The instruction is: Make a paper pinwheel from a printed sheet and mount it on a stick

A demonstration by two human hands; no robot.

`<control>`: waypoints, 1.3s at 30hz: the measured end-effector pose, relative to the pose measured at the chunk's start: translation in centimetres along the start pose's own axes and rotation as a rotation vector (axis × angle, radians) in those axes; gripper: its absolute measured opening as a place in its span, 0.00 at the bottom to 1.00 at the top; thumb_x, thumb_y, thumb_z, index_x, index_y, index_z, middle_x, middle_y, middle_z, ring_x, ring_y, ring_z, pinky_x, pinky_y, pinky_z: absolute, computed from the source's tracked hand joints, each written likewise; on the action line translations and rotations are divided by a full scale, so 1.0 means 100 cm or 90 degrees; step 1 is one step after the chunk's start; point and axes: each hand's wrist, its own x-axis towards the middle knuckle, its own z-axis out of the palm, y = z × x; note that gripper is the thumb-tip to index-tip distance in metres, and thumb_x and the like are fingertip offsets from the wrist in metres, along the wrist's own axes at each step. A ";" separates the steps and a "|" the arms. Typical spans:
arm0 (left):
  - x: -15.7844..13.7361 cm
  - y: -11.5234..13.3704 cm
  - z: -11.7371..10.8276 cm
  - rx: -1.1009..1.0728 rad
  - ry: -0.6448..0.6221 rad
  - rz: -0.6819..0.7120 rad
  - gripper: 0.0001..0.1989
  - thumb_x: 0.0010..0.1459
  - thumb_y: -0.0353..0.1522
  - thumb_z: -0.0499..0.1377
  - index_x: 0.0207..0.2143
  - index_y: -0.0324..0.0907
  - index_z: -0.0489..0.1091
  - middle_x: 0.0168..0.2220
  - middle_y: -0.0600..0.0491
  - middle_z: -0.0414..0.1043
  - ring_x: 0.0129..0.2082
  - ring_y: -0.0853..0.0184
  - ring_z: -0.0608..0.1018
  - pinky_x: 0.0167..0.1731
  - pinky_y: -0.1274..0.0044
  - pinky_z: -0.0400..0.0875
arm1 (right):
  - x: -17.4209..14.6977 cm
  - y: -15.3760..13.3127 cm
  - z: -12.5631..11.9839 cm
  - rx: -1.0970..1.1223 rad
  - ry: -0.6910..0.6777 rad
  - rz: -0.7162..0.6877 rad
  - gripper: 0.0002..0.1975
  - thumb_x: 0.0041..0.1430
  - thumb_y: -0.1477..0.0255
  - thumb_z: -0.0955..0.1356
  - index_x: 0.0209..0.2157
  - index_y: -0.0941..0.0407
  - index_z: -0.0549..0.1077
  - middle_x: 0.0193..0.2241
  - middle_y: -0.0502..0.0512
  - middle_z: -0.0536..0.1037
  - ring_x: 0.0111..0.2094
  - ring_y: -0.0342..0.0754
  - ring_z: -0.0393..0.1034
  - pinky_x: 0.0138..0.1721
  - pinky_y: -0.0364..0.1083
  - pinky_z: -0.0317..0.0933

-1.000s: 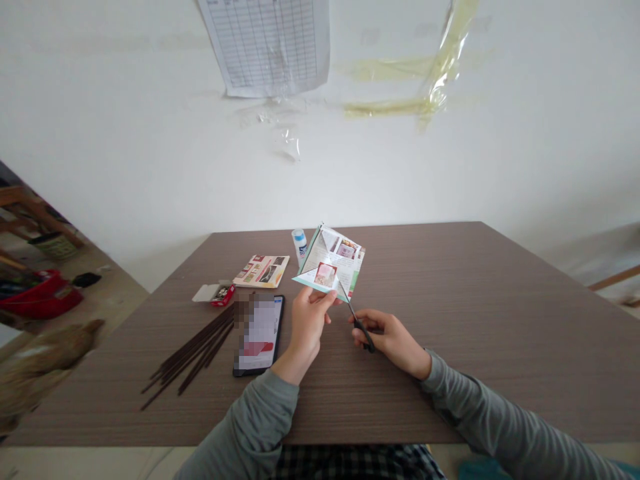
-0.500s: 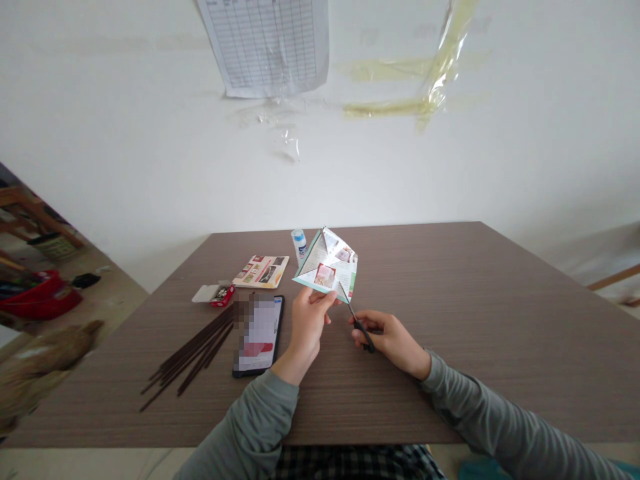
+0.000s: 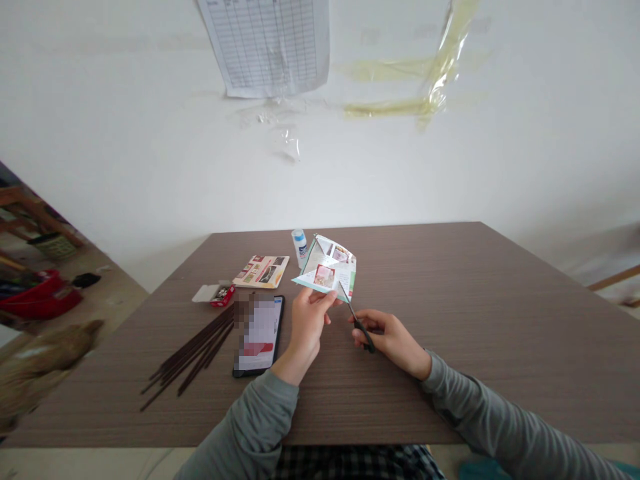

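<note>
My left hand (image 3: pixel 309 325) pinches the lower edge of a folded sheet of printed paper (image 3: pixel 343 272), held up above the table. Small food pictures and a pale green border show on the paper. In my right hand (image 3: pixel 393 339) is a pair of black-handled scissors (image 3: pixel 364 332), its fingers closed round the handles. The blades reach up to the paper's lower right edge, just right of my left fingertips. How far the blades are apart cannot be made out. Behind the paper stands a white glue bottle with a blue cap (image 3: pixel 299 239), partly covered by it.
On the brown table (image 3: pixel 475 287), left of my hands, lie a phone (image 3: pixel 260 337), several dark thin sticks (image 3: pixel 193 352), a small open red-and-white box (image 3: pixel 223 294) and a folded printed leaflet (image 3: pixel 262 271). A white wall rises behind the table's far edge.
The upper part of the paper has tipped down and a little to the left, so its top looks flatter. Both hands and the scissors stay nearly in place.
</note>
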 end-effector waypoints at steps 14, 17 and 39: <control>0.000 -0.002 0.000 0.002 -0.005 -0.010 0.17 0.54 0.32 0.85 0.43 0.43 0.86 0.41 0.43 0.96 0.36 0.56 0.96 0.20 0.82 0.61 | -0.002 -0.005 0.001 -0.009 0.011 0.005 0.36 0.47 0.36 0.89 0.44 0.49 0.89 0.29 0.58 0.86 0.34 0.64 0.79 0.43 0.63 0.76; 0.000 -0.001 -0.001 0.006 -0.007 -0.007 0.18 0.53 0.34 0.86 0.44 0.43 0.88 0.44 0.43 0.97 0.38 0.56 0.95 0.21 0.82 0.61 | -0.001 -0.003 0.000 -0.021 0.015 -0.002 0.34 0.48 0.37 0.89 0.44 0.49 0.89 0.29 0.58 0.86 0.34 0.64 0.79 0.44 0.62 0.76; 0.004 0.002 0.005 -0.077 0.076 0.021 0.32 0.35 0.49 0.93 0.33 0.42 0.85 0.40 0.46 0.93 0.24 0.73 0.73 0.20 0.80 0.51 | 0.004 0.021 -0.011 -0.255 0.068 -0.116 0.18 0.64 0.53 0.85 0.49 0.48 0.93 0.33 0.59 0.90 0.40 0.69 0.86 0.62 0.68 0.77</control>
